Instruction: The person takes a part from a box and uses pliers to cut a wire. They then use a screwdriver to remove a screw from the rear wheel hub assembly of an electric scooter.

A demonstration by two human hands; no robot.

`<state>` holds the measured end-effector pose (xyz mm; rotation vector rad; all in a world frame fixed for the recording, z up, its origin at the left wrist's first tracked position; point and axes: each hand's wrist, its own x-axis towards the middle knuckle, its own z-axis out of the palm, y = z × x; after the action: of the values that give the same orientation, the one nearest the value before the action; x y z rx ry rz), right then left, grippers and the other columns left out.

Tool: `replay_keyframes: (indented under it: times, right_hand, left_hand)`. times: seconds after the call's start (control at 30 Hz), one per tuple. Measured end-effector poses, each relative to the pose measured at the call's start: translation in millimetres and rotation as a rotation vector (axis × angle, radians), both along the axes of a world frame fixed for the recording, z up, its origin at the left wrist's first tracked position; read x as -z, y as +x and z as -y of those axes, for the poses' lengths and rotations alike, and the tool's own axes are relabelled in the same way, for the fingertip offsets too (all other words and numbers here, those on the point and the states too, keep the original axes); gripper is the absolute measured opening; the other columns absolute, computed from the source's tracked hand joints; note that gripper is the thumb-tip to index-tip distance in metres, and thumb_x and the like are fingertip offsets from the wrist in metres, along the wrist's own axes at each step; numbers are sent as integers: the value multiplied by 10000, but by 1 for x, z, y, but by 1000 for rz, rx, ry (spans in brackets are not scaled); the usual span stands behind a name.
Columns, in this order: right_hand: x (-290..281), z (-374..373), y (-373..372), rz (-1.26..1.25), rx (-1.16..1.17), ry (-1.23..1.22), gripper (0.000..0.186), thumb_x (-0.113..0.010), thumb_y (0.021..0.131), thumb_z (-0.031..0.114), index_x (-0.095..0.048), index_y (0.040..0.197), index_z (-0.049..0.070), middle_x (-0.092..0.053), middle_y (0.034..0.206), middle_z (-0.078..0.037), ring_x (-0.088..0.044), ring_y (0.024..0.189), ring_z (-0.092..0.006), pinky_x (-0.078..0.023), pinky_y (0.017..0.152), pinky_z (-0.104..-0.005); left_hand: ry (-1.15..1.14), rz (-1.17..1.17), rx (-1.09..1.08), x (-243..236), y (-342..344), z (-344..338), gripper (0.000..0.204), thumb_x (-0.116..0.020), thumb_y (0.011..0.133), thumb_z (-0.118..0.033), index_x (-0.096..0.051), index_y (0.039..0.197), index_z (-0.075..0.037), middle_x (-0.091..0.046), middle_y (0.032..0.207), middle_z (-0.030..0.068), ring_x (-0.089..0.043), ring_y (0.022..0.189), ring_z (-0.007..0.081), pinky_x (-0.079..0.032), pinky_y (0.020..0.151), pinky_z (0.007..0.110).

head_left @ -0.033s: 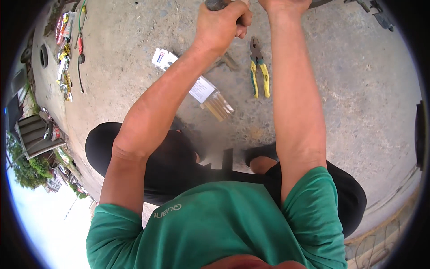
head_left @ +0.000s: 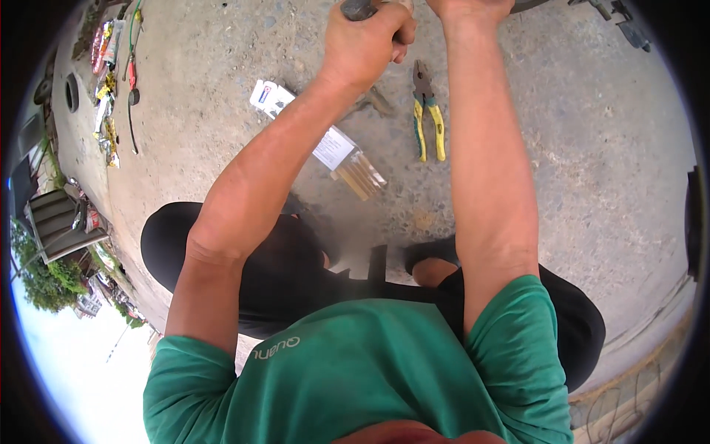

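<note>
At the top edge my left hand (head_left: 362, 41) is closed around a dark grey handle (head_left: 359, 9), whose rounded end sticks out by the thumb; the rest of that tool is hidden. Beside it, my right hand (head_left: 471, 7) is cut off by the frame, so its fingers do not show. A dark curved piece (head_left: 529, 4) lies at its outer side. Between my forearms, pliers with yellow and green handles (head_left: 429, 115) lie on the ground, jaws pointing away. Partly under my left forearm is a clear and white package (head_left: 333, 148) with brown sticks. A brownish metal piece (head_left: 381, 102) lies near it.
The ground is rough concrete (head_left: 592, 163). At the far left lie colourful wrappers (head_left: 106, 111), a cord with a red part (head_left: 133, 74) and a small tyre (head_left: 72, 92). Dark metal parts (head_left: 629, 29) sit at the far right. My knees (head_left: 174, 237) are bent close by.
My left hand has shifted very slightly, with the handle end a little lower in view. Everything else looks the same.
</note>
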<state>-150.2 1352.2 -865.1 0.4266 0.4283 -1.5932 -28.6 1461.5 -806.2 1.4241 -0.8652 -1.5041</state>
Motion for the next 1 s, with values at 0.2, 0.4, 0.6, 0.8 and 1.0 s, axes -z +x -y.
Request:
replay_keyframes:
  times: [0.2, 0.4, 0.6, 0.8, 1.0]
  right_hand:
    - [-4, 0, 6, -101, 22, 38, 537, -431, 1021, 510, -626, 1340, 124, -639, 1389, -92, -572, 1298, -334, -460, 1099, -539]
    - [9, 5, 7, -113, 57, 72, 547, -393, 1042, 534, -615, 1321, 119, -661, 1309, -105, -604, 1229, -321, -497, 1056, -519]
    - [-4, -3, 10, -19, 91, 96, 545, -349, 1059, 533, -592, 1329, 127, -660, 1301, -91, -615, 1202, -319, -511, 1044, -505]
    - [22, 2, 6, -81, 101, -2, 570, -351, 1053, 551, -574, 1369, 132, -623, 1369, -87, -577, 1271, -315, -482, 1081, -515]
    - [11, -1, 7, -205, -40, 243, 644, -380, 1035, 586, -517, 1444, 108, -562, 1451, -145, -544, 1292, -378, -459, 1094, -537]
  left_hand:
    - [-259, 243, 118, 20, 8, 8, 335, -549, 932, -58, -647, 1243, 22, -619, 759, 25, -533, 605, 87, -434, 569, 245]
    - [-625, 612, 229, 13, 7, 11, 377, -554, 863, 35, -664, 1223, 27, -680, 872, 69, -599, 717, 118, -512, 696, 265]
    - [-794, 575, 225, 39, 23, 22, 370, -547, 857, 44, -682, 1201, 35, -714, 957, 96, -638, 802, 121, -527, 748, 271]
    - [-226, 346, 186, 1, 21, 23, 314, -577, 895, 35, -712, 1178, 6, -662, 841, -5, -554, 674, 49, -434, 604, 217]
    - [-601, 347, 46, 44, 7, -2, 351, -615, 914, -5, -676, 1260, -2, -679, 1024, 17, -594, 932, 83, -513, 761, 235]
